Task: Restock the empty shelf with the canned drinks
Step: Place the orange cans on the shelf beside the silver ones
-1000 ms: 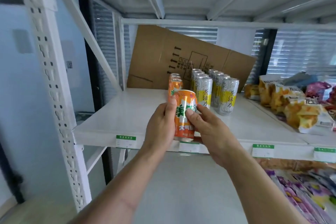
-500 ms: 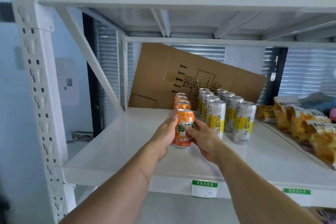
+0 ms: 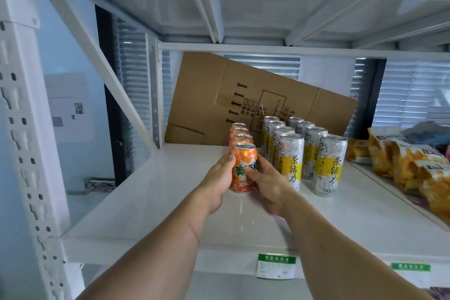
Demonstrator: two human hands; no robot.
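An orange can (image 3: pixel 243 168) stands upright on the white shelf (image 3: pixel 170 202), at the front of a row of orange cans (image 3: pixel 239 134). My left hand (image 3: pixel 216 182) grips its left side and my right hand (image 3: pixel 266 185) grips its right side, thumb on the label. To the right stand two rows of tall silver and yellow cans (image 3: pixel 292 161), close beside the orange row.
A flattened cardboard box (image 3: pixel 207 95) leans against the back of the shelf. Yellow snack bags (image 3: pixel 409 163) lie on the adjoining shelf at the right. A diagonal brace (image 3: pixel 104 73) and a perforated upright (image 3: pixel 22 129) bound the left side. Price tags (image 3: pixel 276 266) hang on the front edge.
Both hands have carried the orange can up from the shelf's front edge and inward, setting it down in front of the orange row. The camera has moved closer and higher.
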